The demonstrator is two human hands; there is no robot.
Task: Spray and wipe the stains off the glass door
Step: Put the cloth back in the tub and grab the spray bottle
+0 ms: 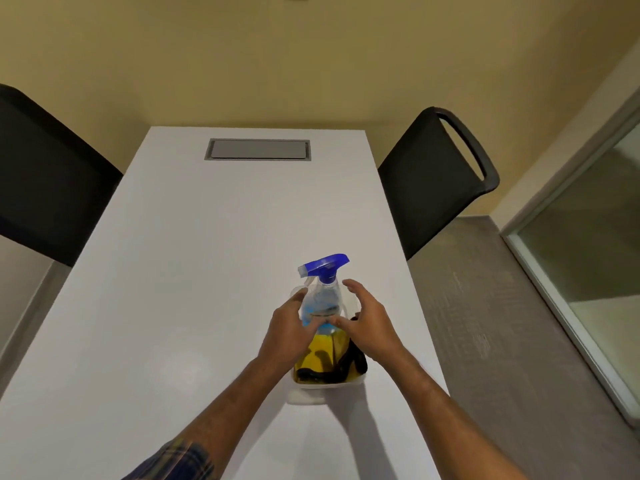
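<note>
The bottle [320,303] is clear plastic with a blue trigger head, its nozzle pointing left, and a pale blue label. It is upright at the far end of a white tub [304,398] near the right edge of the surface [207,237], its base hidden. The left hand [287,330] curls round its left side; the right hand [363,323] is spread just beside its right side. A yellow cloth [320,345] lies crumpled in the tub, with something black on it. The glass door [588,254], pale-framed, is at the far right, well apart.
</note>
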